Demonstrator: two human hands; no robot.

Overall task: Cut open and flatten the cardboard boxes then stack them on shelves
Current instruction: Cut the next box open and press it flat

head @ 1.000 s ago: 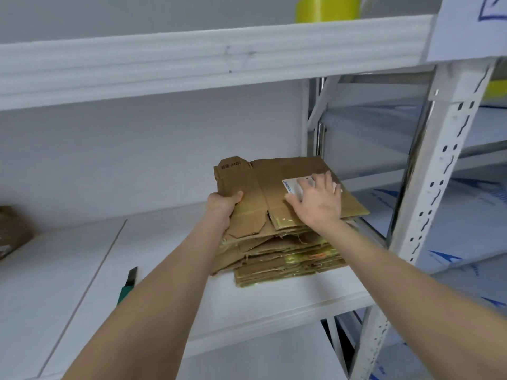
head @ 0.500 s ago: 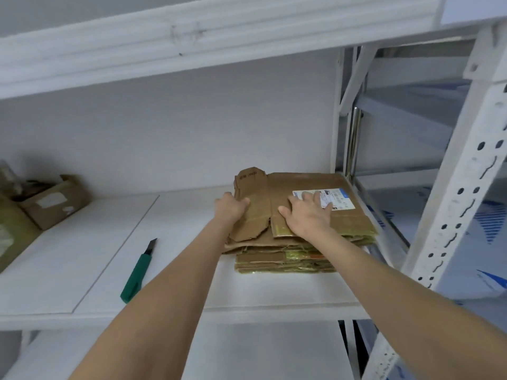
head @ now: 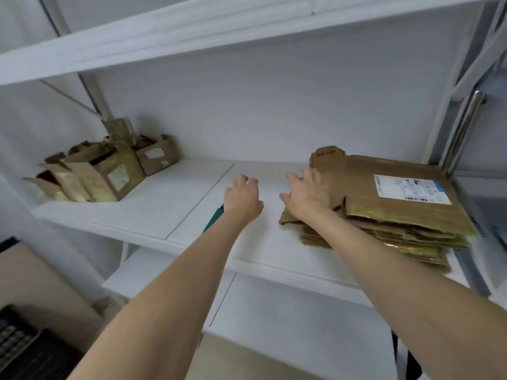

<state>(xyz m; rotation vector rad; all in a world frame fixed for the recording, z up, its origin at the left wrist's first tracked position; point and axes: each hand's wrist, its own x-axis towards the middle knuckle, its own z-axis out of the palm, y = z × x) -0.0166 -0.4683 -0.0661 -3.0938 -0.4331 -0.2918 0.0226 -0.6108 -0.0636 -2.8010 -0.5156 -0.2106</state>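
A stack of flattened cardboard boxes (head: pixel 397 212) lies on the right end of the white shelf (head: pixel 175 204), the top sheet bearing a white shipping label. My right hand (head: pixel 308 194) hovers at the stack's left edge with fingers spread, holding nothing. My left hand (head: pixel 242 198) is over the bare shelf to the left of the stack, fingers loosely curled and empty. A green-handled cutter (head: pixel 214 222) lies on the shelf, mostly hidden under my left wrist. Several unflattened cardboard boxes (head: pixel 107 171) sit at the shelf's far left.
Another white shelf board (head: pixel 192 28) runs overhead and a lower one (head: pixel 288 311) lies beneath my arms. Perforated metal uprights (head: pixel 466 119) stand right of the stack. A dark keyboard-like object (head: pixel 16 338) is at bottom left.
Both hands have let go of the flattened stack and moved left of it. The camera has swung left, bringing the unflattened boxes into view.
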